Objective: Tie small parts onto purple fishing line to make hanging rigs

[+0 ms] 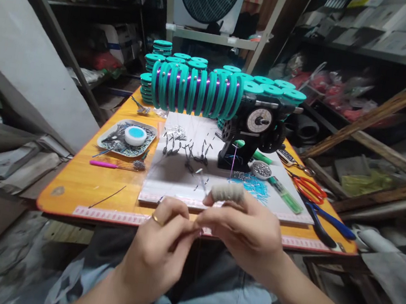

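My left hand [161, 239], with a ring on one finger, is closed in a pinch at the table's front edge. My right hand [249, 228] meets it there fingertip to fingertip, also pinched, one finger wrapped in pale tape [227, 193]. A tiny purple glint shows below the fingertips, but what they hold is too small to make out. Just beyond my hands, a thin pale piece [202, 179] leans over the white board [169, 182]. Farther back, a row of teal spools [198, 89] with purple line sits on a black winding device [240, 149].
On the left are a tray [108, 147] with a white round container [135, 135] and a purple-handled tool [103, 164]. Small dark wire pieces [189, 157] stand mid-board. At right lie blue bits [256, 186], a metal-bead dish [261, 169], orange-handled scissors [310, 190] and blue-handled pliers [334, 221].
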The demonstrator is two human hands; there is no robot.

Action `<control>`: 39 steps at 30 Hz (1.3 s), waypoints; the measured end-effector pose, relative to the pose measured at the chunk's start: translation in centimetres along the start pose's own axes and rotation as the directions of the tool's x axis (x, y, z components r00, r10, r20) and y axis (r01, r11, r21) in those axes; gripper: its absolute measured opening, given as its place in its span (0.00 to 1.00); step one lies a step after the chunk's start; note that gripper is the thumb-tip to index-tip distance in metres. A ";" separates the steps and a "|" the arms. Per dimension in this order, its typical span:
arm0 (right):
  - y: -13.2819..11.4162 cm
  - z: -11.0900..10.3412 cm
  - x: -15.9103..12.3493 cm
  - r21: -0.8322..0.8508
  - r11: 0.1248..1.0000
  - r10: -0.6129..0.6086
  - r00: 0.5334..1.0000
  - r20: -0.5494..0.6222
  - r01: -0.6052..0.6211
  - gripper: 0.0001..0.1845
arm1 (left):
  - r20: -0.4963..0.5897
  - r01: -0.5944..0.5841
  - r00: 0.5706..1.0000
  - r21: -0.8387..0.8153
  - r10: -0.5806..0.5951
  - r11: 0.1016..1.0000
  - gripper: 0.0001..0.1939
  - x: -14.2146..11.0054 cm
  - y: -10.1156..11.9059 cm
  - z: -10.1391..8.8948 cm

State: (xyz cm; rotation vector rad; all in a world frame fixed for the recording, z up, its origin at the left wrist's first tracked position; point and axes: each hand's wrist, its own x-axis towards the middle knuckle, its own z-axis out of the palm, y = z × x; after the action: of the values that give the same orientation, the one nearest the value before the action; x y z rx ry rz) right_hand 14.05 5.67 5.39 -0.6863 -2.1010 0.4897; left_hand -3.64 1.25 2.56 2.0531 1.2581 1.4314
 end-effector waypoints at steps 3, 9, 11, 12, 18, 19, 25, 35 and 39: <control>0.4 0.6 0.7 -0.014 1.000 -0.006 0.998 -0.058 0.005 0.06 | 0.041 -0.379 0.922 0.304 0.385 0.874 0.12 -0.4 -0.1 0.3; 0.9 -0.4 0.0 -0.077 0.990 -0.117 0.993 -0.006 0.116 0.08 | 0.217 0.225 0.962 -0.270 -0.169 0.936 0.07 0.0 0.4 0.2; 0.8 -1.0 -0.3 0.004 0.983 -0.184 0.977 0.110 0.185 0.08 | 0.381 0.573 0.819 -0.521 -0.429 0.632 0.12 0.1 0.4 0.2; 0.7 -1.3 -0.4 0.041 0.982 -0.187 0.967 0.172 0.183 0.06 | 0.457 0.658 0.750 -0.592 -0.479 0.465 0.14 0.1 0.4 0.2; 0.2 -1.4 -1.0 0.110 0.994 -0.013 0.972 0.235 -0.013 0.04 | 0.548 0.705 0.685 -0.666 -0.480 0.245 0.14 -0.1 0.0 0.8; 0.2 -1.3 -1.0 0.116 0.993 0.014 0.977 0.213 -0.039 0.05 | 0.467 0.651 0.750 -0.643 -0.468 0.402 0.13 -0.2 0.0 0.9; 0.7 0.0 0.1 0.008 1.000 -0.005 1.000 0.019 0.005 0.08 | -0.003 -0.341 0.937 0.201 0.349 0.918 0.09 -1.1 0.0 1.2; 0.6 -1.4 -1.2 0.070 0.993 -0.112 0.955 0.276 0.096 0.03 | 0.519 0.695 0.697 -0.659 -0.495 0.286 0.14 -0.5 0.4 0.7; 0.2 -1.4 -1.3 0.156 0.987 -0.003 0.967 0.257 -0.038 0.05 | 0.590 0.726 0.639 -0.675 -0.493 0.132 0.17 -0.5 0.2 1.2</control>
State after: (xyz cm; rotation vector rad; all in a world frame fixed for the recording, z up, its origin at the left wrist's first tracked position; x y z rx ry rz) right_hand 15.87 5.16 5.27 -0.5731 -2.2656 0.7843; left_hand -2.56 0.91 1.90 0.7103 0.7552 0.9863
